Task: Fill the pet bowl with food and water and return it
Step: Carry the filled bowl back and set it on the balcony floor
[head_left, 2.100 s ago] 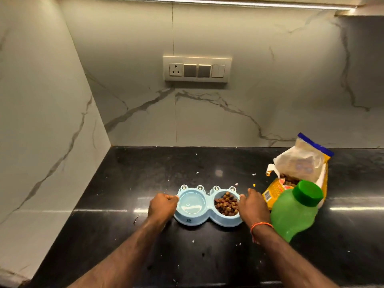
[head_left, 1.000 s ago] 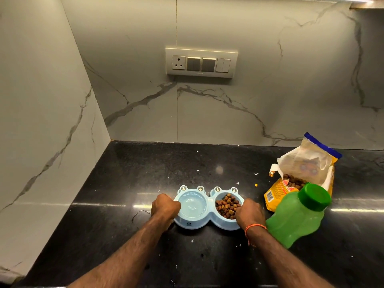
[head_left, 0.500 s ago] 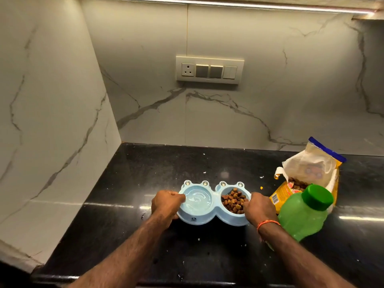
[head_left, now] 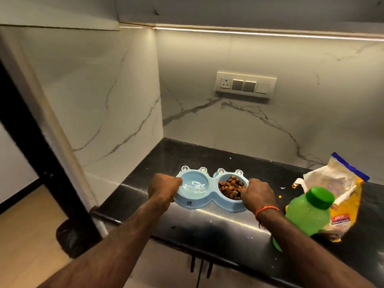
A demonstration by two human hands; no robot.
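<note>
A light blue double pet bowl (head_left: 204, 201) is over the black counter (head_left: 218, 225) near its front edge. Rippling water fills its left cup (head_left: 195, 187) and brown kibble (head_left: 231, 187) its right cup. My left hand (head_left: 164, 187) grips the bowl's left rim and my right hand (head_left: 257, 194) grips the right rim, fingers curled over both ends. I cannot tell whether the bowl touches the counter.
A green bottle (head_left: 307, 213) with a green cap stands right of my right wrist. Behind it leans an open yellow food bag (head_left: 340, 196). Marble walls close the corner at left and back. A dark bin (head_left: 71, 238) stands on the wooden floor at lower left.
Both hands kept their grip while the bowl came toward the counter's front edge. The water now ripples. The view drew back and swung left, showing the floor and cabinet fronts.
</note>
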